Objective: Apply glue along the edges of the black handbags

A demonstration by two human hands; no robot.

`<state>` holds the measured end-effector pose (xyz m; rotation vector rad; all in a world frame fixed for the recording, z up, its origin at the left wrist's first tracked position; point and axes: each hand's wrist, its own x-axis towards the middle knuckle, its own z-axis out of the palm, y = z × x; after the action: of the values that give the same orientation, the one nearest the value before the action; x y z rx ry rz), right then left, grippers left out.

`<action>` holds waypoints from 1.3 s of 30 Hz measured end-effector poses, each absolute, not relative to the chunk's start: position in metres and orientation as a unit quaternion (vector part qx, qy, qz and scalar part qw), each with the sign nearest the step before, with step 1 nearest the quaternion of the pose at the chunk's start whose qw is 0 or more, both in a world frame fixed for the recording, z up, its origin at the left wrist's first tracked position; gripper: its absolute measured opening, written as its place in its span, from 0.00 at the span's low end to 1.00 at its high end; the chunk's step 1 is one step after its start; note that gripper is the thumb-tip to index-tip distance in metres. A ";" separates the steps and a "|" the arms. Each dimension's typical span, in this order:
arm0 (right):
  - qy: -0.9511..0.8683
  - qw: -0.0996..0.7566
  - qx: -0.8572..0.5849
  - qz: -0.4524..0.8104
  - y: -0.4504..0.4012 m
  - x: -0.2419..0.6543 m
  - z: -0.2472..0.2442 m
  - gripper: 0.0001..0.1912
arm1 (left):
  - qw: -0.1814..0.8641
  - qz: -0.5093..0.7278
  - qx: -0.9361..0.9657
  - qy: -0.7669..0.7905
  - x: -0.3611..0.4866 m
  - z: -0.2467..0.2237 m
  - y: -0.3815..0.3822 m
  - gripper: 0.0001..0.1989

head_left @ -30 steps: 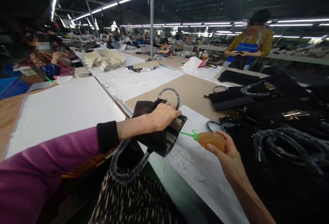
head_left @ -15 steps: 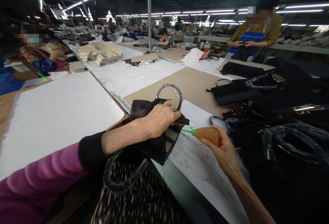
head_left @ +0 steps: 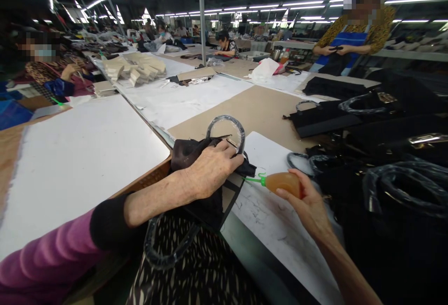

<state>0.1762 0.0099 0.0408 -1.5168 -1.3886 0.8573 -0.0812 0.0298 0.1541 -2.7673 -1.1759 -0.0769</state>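
Observation:
Under my left hand (head_left: 212,167) is a black handbag (head_left: 206,207) at the table edge, its fabric gripped by my curled fingers. One plastic-wrapped handle (head_left: 227,125) arches up behind that hand; the other handle (head_left: 163,253) hangs down over my patterned clothing. My right hand (head_left: 308,200) is wrapped round an amber squeeze bottle (head_left: 284,184) with a thin green nozzle. The bottle lies nearly level, and its tip reaches the bag's edge just right of my left hand. Whether the tip touches the fabric I cannot tell.
Black bags (head_left: 385,155) with wrapped handles are heaped on the right. White sheets and a brown board (head_left: 241,109) cover the table. Pale cut pieces (head_left: 135,67) lie farther back. One co-worker (head_left: 44,62) sits at the left; another (head_left: 350,48) stands at the back right.
My left hand and the bag have shifted slightly left and down in the view. The bottle stays in my right hand, its nozzle still pointed at the bag's edge.

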 end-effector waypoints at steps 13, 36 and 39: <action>-0.522 0.425 -0.618 0.406 -0.003 0.178 0.046 0.33 | 0.034 -0.029 -0.916 -0.400 -0.088 0.149 0.009 0.12; -0.486 0.440 -0.614 0.441 -0.024 0.171 0.043 0.30 | 0.029 -0.034 -0.904 -0.425 -0.092 0.135 -0.011 0.17; -0.475 0.452 -0.612 0.442 -0.022 0.171 0.035 0.30 | 0.025 -0.035 -0.903 -0.427 -0.091 0.133 -0.013 0.17</action>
<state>0.1715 -0.0224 0.0346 -1.5132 -1.1728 1.0922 -0.0913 -0.0132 0.1328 -2.7933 -1.3202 -0.1089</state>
